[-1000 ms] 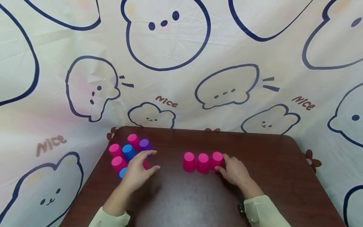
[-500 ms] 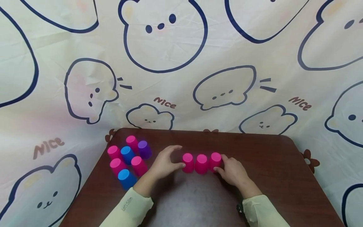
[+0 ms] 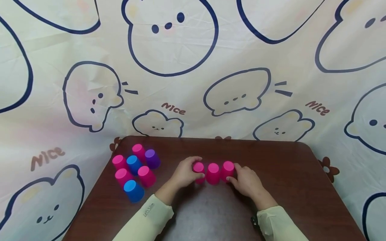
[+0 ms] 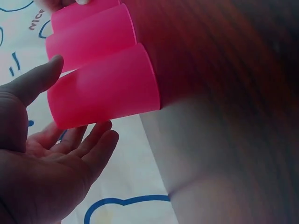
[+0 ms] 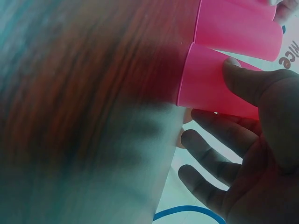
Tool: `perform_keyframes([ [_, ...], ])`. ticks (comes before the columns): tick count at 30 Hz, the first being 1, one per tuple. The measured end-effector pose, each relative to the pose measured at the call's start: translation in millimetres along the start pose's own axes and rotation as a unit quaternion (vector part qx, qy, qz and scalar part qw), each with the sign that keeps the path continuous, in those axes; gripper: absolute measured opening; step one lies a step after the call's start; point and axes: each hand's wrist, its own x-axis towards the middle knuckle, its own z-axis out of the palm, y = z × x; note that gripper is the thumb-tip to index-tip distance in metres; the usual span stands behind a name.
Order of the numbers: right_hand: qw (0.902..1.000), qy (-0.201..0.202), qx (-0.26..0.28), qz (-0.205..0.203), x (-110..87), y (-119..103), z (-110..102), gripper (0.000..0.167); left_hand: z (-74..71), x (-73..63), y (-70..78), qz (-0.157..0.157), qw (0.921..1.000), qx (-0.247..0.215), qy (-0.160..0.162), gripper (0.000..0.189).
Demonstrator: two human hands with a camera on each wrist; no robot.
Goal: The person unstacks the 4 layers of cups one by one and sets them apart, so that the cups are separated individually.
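Three pink cups stand upside down in a row mid-table in the head view. At the row's left end, my left hand [image 3: 185, 172] holds the left pink cup [image 3: 198, 168], thumb in front and fingers behind. The left wrist view shows that cup [image 4: 105, 88] close up, its far fingertips hidden. The middle pink cup [image 3: 213, 174] stands between the hands, untouched. My right hand [image 3: 248, 180] grips the right pink cup [image 3: 227, 170] with the thumb on its near side. In the right wrist view, the thumb lies across this cup [image 5: 205, 81] and the lower fingers spread away.
Several upside-down cups stand at the table's left: pink ones [image 3: 146, 176], a purple cup [image 3: 152, 159], a blue cup [image 3: 134, 164] and a nearer blue cup [image 3: 134, 191]. The brown table [image 3: 286, 187] meets a cartoon-printed cloth [image 3: 196, 87] behind.
My left hand has moved right, from beside the cup cluster to around the left pink cup. My right hand stays at the right pink cup. The view has shifted slightly.
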Motion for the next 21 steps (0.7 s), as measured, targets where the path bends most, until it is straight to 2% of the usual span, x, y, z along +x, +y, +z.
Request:
perform_keyframes([
  [6, 1.0, -0.002, -0.006, 0.0, 0.5, 0.0, 0.2, 0.069, 3.2, -1.1, -3.1, -0.008, 0.9999, 0.008, 0.007, 0.06],
  [10, 1.0, -0.002, -0.006, -0.004, 0.8, -0.4, -1.5, 0.069, -0.7, -2.6, -5.0, -0.005, 0.9995, 0.022, 0.021, 0.059],
  [13, 1.0, -0.001, -0.007, -0.006, 0.8, -0.2, -2.4, 0.068, -8.0, -4.4, -5.3, -0.01, 0.9989, 0.03, 0.033, 0.06],
  [21, 1.0, -0.004, -0.004, -0.004, 0.2, -1.7, -2.9, 0.068, -36.4, -10.0, -17.8, -0.059, 0.9953, 0.026, 0.072, 0.063],
])
